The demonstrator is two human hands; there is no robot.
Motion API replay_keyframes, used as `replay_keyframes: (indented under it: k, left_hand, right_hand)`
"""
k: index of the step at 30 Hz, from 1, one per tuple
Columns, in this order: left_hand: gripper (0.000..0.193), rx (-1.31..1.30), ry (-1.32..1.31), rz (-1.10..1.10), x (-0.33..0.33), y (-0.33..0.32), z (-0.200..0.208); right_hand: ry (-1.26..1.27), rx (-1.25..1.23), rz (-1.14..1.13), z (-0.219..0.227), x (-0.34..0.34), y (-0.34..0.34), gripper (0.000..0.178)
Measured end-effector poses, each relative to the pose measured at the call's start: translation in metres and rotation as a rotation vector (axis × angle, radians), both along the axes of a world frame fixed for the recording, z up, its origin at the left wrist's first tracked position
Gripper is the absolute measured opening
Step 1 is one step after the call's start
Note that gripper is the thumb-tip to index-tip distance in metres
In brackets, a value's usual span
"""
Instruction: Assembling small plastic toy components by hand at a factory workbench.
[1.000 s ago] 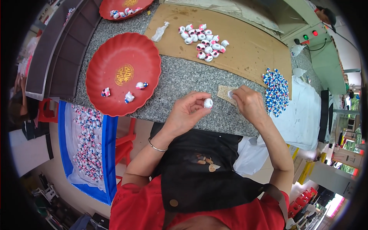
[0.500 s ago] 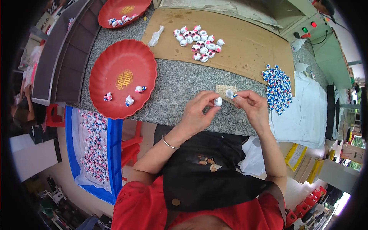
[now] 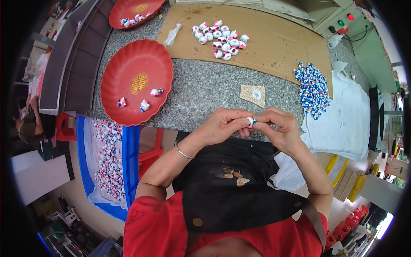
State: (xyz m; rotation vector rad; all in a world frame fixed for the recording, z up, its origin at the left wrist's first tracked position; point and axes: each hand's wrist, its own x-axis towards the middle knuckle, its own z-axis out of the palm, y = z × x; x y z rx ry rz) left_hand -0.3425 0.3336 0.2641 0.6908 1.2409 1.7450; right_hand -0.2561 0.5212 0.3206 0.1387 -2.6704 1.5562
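Observation:
Between my two hands, above the counter's front edge, is a small white figurine head (image 3: 249, 121) with a pink touch. My left hand (image 3: 220, 127) pinches it from the left with thumb and fingers. My right hand (image 3: 281, 129) pinches a tiny blue-and-white piece (image 3: 255, 121) with a bit of yellow, pressed against the head. Fingertips cover much of both parts. Just beyond the hands lies a tan speckled pad (image 3: 247, 93) with a round whitish spot (image 3: 257, 94) on it.
Cardboard (image 3: 274, 55) bears a cluster of white-and-pink heads (image 3: 224, 39). Right of it is a heap of tiny blue-and-white pieces (image 3: 313, 90). A red scalloped plate (image 3: 124, 64) with three joined figurines stands left, above a blue crate (image 3: 130, 158) full of figurines. Another red plate (image 3: 124, 8) sits behind.
My hands have come together and nearer my body; the right one has left the pad's spot. The tiny piece now meets the head, which was held apart before.

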Motion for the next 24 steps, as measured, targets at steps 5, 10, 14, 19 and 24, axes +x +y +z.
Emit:
replay_keyframes:
  k: [5, 10, 14, 19, 24]
  left_hand:
    - [0.029, 0.029, -0.066, -0.017, 0.011, 0.006, 0.005]
    - [0.030, -0.003, -0.147, -0.027, 0.008, 0.016, -0.003]
    - [0.028, -0.068, -0.157, -0.011, -0.005, 0.019, 0.011]
    - [0.027, -0.116, 0.237, 0.427, -0.036, -0.023, 0.030]
    - [0.027, -0.473, 0.908, 0.935, -0.057, -0.085, 0.035]
  right_hand:
    - [-0.017, -0.067, -0.044, 0.003, 0.009, -0.004, 0.009]
    - [-0.137, -0.110, -0.104, 0.005, 0.009, 0.004, 0.010]
    - [-0.172, -0.299, -0.193, 0.004, 0.010, 0.047, 0.021]
    - [0.318, -0.209, -0.963, -0.033, 0.019, 0.216, 0.040]
    - [0.274, 0.124, -1.167, -0.065, -0.006, 0.342, 0.075]
